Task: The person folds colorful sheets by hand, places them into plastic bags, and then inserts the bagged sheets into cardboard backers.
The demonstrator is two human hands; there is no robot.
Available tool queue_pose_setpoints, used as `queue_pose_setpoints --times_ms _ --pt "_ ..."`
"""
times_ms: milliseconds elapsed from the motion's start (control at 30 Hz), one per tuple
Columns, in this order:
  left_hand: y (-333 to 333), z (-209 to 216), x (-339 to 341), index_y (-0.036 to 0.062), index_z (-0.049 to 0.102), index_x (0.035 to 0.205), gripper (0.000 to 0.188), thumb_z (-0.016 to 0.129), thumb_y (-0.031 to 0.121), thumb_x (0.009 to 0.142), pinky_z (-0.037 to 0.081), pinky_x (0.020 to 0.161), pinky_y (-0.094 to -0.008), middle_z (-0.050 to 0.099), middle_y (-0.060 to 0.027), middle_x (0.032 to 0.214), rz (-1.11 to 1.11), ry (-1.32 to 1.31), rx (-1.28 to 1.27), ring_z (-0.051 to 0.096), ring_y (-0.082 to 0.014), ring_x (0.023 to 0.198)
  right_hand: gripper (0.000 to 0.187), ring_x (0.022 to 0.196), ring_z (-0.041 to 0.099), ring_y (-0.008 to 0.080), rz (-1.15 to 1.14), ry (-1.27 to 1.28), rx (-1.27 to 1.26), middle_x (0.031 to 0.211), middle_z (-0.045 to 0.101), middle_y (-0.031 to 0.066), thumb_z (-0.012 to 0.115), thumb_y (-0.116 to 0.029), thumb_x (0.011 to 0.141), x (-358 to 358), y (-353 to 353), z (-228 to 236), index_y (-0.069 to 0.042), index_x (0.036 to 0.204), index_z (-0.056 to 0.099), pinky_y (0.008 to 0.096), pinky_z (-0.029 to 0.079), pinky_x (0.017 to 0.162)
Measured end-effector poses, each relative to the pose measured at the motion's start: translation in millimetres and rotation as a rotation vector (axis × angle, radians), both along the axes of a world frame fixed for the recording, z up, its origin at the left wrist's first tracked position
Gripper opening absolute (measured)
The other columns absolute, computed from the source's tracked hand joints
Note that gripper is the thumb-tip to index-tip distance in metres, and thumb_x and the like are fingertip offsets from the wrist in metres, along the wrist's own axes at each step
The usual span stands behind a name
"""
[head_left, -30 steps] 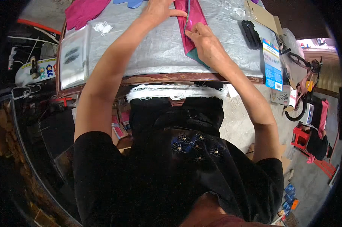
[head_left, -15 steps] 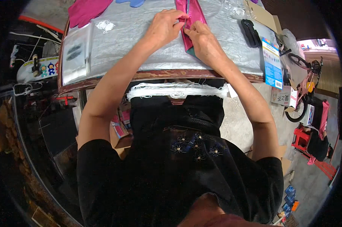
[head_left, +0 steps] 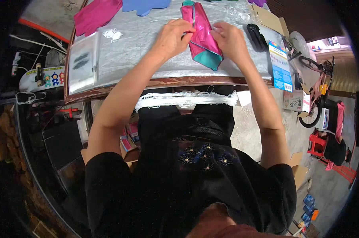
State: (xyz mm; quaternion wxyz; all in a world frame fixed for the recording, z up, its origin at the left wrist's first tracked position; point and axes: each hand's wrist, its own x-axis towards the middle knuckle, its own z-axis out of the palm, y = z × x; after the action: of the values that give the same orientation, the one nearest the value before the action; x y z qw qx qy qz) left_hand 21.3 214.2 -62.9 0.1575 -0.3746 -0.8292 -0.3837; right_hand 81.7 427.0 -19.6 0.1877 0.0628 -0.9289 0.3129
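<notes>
A shiny pink foil piece [head_left: 204, 31] with a teal inner side lies lengthwise on the table, folded into a tube-like shape. Its near end gapes and shows the teal lining [head_left: 208, 59]. Along its left part runs a thin grey edge. My left hand [head_left: 173, 37] pinches this edge between thumb and fingers. At the right side of the foil is my right hand [head_left: 230, 41], thumb and forefinger apart, their tips by the foil's right edge. Whether they touch it is hard to tell.
A silver sheet covers the table [head_left: 132, 59]. On the left lie a clear plastic bag [head_left: 82, 63], white string [head_left: 113, 35] and a magenta glove-shaped piece [head_left: 96, 16]. To the right are a black stapler-like tool [head_left: 257, 37], a blue printed card [head_left: 280, 65] and a cardboard box [head_left: 270, 18]. White thread [head_left: 185, 100] hangs below the table edge.
My right hand has moved right, away from my left hand. The foil's near end has spread and shows more teal. My left hand still pinches the edge.
</notes>
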Motion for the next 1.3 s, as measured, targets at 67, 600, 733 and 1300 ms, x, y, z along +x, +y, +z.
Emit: queue_pose_setpoints --times_ms 67,600,733,1300 --pt "0.0 1.5 0.9 0.0057 0.076 0.103 0.018 0.070 0.011 0.086 0.052 0.095 -0.0411 0.072 -0.0144 0.114 -0.023 0.009 -0.017 0.065 -0.0350 0.108 0.021 0.066 0.070 0.0334 -0.010 -0.123 -0.003 0.069 0.069 0.0192 0.074 -0.015 0.085 -2.7 6.4 3.0 0.005 0.092 0.072 0.0418 0.055 0.065" --pt "-9.3 5.0 11.9 0.0017 0.076 0.110 0.041 0.081 0.031 0.081 0.053 0.098 -0.0414 0.069 -0.0176 0.125 -0.044 0.085 -0.135 0.064 -0.0340 0.115 0.050 0.051 0.059 0.0185 -0.065 -0.217 0.152 0.053 0.058 0.0090 0.083 -0.043 0.081 6.6 5.8 -10.7 0.002 0.066 0.066 0.0371 0.049 0.053" --pt "-10.5 4.6 8.8 -0.0014 0.075 0.104 0.042 0.079 0.033 0.082 0.055 0.095 -0.0417 0.071 -0.0181 0.118 -0.063 0.144 -0.114 0.064 -0.0341 0.112 0.058 0.053 0.061 0.0208 -0.056 -0.188 0.182 0.052 0.057 0.0098 0.084 -0.050 0.076 -7.9 18.2 -5.8 0.001 0.063 0.063 0.0394 0.049 0.054" --pt "-6.3 12.4 14.1 -0.0025 0.074 0.107 0.041 0.077 0.030 0.083 0.055 0.095 -0.0417 0.069 -0.0173 0.123 -0.058 0.038 -0.147 0.063 -0.0329 0.116 0.044 0.062 0.066 0.0381 -0.148 -0.664 -0.074 0.064 0.066 0.0186 0.084 -0.036 0.078 -142.4 41.7 1.0 0.003 0.066 0.069 0.0461 0.054 0.060"
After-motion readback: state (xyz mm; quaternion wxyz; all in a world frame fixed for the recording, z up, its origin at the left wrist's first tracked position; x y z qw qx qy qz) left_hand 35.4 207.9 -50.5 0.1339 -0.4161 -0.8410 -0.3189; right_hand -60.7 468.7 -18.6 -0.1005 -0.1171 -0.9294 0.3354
